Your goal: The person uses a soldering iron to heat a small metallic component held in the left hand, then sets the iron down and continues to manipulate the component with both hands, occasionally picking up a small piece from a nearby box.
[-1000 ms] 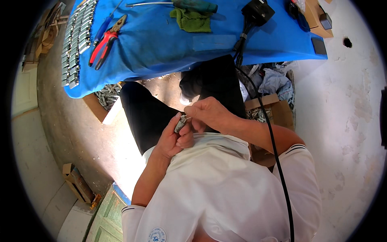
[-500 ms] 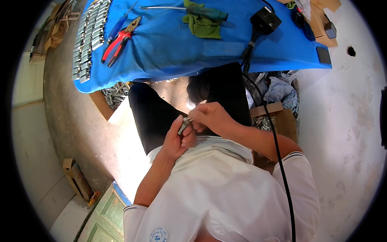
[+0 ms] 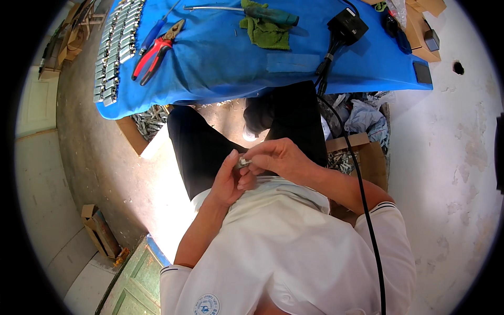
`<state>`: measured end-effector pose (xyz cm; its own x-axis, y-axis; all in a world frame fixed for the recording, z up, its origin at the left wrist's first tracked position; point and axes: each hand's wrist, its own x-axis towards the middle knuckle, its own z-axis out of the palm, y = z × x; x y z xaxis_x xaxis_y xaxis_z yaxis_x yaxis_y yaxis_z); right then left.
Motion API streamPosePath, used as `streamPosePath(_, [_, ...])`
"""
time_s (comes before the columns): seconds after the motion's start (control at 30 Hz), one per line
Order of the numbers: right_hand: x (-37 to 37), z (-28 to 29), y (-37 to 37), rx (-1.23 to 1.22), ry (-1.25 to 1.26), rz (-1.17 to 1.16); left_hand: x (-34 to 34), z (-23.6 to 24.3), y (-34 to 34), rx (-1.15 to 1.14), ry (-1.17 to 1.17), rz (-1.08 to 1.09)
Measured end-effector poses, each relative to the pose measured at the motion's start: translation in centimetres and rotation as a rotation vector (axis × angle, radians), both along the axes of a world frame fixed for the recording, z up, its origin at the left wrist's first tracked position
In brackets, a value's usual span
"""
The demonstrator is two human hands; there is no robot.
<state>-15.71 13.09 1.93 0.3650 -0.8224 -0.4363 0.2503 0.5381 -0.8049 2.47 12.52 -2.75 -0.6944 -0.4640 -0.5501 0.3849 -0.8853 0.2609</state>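
Observation:
In front of my lap, my left hand (image 3: 229, 181) is closed around a small silvery metal part (image 3: 243, 163), with the thumb along one side. My right hand (image 3: 281, 157) pinches at the upper end of this part, its thumb and forefinger pressed together. The fingers hide most of the part, so its exact kind does not show. Both hands are close together, just above the hem of the white shirt and apart from the table.
The blue-covered table (image 3: 220, 68) holds rows of silvery metal parts (image 3: 113, 58), red-handled pliers (image 3: 157, 52), screwdrivers, a green cloth (image 3: 270, 34) and a black adapter (image 3: 346, 27). A black cable (image 3: 362, 199) hangs past my right arm. Boxes of metal pieces (image 3: 152, 123) stand below.
The metal part has tilted in my left fingers and shows less of its length. My right hand has lowered slightly, still at its upper end.

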Motion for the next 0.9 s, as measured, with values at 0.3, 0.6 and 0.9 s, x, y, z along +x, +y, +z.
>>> streamPosePath(0.3, [0.0,-0.4,0.2,-0.033,-0.027,0.010,0.2,-0.5,0.0,0.000,0.006,-0.026])
streamPosePath(0.6, [0.0,-0.7,-0.6,0.112,0.146,-0.058,-0.5,0.1,-0.5,0.036,-0.028,-0.038])
streamPosePath(0.9, [0.7,-0.6,-1.4,0.102,0.191,-0.152,0.1,-1.7,0.0,0.004,0.140,-0.053])
